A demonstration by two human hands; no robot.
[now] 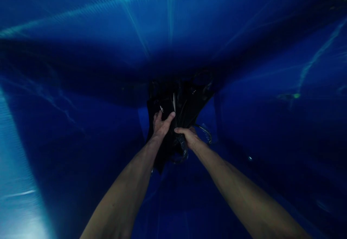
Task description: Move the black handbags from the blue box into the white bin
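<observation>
Two dark, bag-like items sit deep inside a blue-walled space, and both my arms reach down to them. My left hand (162,123) grips the black handbag (165,103) on the left, its thumb along a pale edge and its fingers on the front near a small shiny metal piece. My right hand (189,135) is closed, thumb towards the left, on the lower part of the second black bag (193,101). Its curled fingers are mostly hidden. A plastic-wrapped handle (183,147) hangs below the hands. Darkness hides where one bag ends and the other begins.
Smooth blue sheet-like walls (271,130) surround the bags on the sides. A lighter blue creased sheet (151,15) spans the top. Bright light falls on the left wall's edge (18,181). The far end is very dark.
</observation>
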